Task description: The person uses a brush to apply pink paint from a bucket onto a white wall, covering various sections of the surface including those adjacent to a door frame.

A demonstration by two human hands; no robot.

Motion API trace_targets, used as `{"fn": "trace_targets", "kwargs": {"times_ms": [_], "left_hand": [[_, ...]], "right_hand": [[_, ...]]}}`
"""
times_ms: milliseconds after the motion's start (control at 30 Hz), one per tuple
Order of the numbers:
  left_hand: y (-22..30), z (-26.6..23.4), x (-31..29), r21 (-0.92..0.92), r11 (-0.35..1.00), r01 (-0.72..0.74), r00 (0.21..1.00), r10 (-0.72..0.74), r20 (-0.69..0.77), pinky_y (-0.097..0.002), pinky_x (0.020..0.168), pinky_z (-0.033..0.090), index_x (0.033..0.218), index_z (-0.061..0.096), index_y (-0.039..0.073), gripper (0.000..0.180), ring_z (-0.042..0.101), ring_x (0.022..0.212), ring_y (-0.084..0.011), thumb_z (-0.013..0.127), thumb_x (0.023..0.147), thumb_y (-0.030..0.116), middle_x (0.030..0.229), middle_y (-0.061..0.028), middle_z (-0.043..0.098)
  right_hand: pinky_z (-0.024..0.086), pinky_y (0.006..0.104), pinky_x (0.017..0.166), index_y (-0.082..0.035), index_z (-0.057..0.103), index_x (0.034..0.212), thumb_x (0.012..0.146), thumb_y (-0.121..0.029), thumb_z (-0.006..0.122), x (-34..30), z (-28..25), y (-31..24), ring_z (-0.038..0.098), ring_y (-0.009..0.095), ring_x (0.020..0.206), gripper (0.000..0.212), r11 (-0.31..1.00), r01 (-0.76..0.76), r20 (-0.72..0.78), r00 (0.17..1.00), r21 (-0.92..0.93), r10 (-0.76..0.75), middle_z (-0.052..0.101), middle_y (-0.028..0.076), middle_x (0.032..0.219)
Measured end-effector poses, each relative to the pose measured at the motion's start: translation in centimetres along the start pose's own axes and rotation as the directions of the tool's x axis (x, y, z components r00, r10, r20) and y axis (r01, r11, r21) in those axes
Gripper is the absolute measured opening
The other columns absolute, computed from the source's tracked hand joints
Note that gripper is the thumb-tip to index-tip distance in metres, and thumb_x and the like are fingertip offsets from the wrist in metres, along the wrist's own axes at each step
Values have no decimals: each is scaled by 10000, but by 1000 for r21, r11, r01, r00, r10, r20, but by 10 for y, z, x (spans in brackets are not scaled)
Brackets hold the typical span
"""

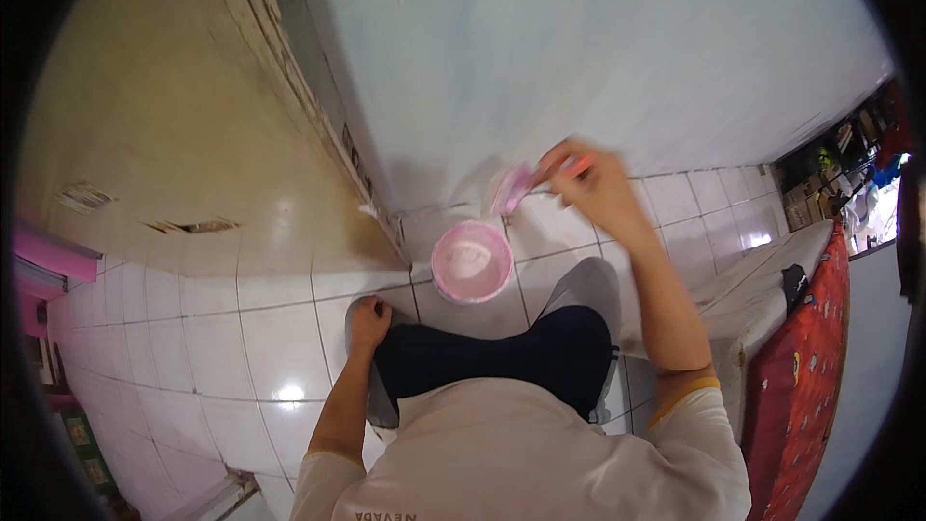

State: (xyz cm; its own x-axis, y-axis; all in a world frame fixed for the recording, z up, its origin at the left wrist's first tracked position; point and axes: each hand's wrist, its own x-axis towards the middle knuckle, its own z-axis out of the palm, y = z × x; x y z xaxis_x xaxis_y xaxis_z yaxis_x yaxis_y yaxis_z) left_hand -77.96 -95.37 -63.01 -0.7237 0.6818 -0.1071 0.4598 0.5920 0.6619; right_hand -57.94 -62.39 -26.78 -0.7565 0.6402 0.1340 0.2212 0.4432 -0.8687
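My right hand [590,183], slightly blurred, is closed round the orange handle of a paintbrush [518,186]. The brush's pinkish-white head points left and down, close to the foot of the pale wall [540,58]. Just below it a small pink bucket [439,275] stands on the tiles, with thick whitish paint [468,258] inside. My left hand [369,320] rests on my left knee, its fingers loosely curled and nothing visible in them.
A worn, yellowish wooden panel [193,125] stands at the left, its edge meeting the wall. On the right are a greyish mattress [719,304] and a red patterned cloth [796,357]. Assorted items [844,174] crowd the far right. White tiles [285,342] cover the floor.
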Motion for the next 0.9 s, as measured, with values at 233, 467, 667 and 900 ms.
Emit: {"fn": "trace_targets", "kwargs": {"times_ms": [233,467,667,900], "left_hand": [[-9,1,0,-34,998,-50,999,49,-24,-422,835,516,967,684,27,196,660,917,-362,645,888,202,952,-174,694],[-7,-3,3,-133,991,5,1000,-9,-28,-451,786,520,890,675,7,182,652,872,-385,660,843,182,906,-192,684],[-13,-2,3,-76,997,-17,999,13,-48,-458,778,521,888,671,-15,212,650,854,-400,669,837,191,907,-229,678],[-7,-2,5,-80,996,49,999,-50,-11,-454,777,523,880,674,-4,191,651,847,-393,673,837,183,899,-218,679]], "right_hand": [[537,459,715,-28,687,886,827,-202,629,-34,155,198,679,367,784,193,906,-20,278,949,-423,151,701,185,850],[561,471,764,-20,684,939,822,-197,623,-49,232,276,696,372,830,221,708,27,298,918,-706,263,706,212,944],[565,475,752,-32,681,980,826,-246,627,-50,260,269,707,354,827,269,750,-27,292,911,-661,290,713,195,949],[563,449,695,-50,681,980,860,-258,612,-66,211,266,707,324,745,250,917,-132,59,984,-375,165,718,177,861]]}}
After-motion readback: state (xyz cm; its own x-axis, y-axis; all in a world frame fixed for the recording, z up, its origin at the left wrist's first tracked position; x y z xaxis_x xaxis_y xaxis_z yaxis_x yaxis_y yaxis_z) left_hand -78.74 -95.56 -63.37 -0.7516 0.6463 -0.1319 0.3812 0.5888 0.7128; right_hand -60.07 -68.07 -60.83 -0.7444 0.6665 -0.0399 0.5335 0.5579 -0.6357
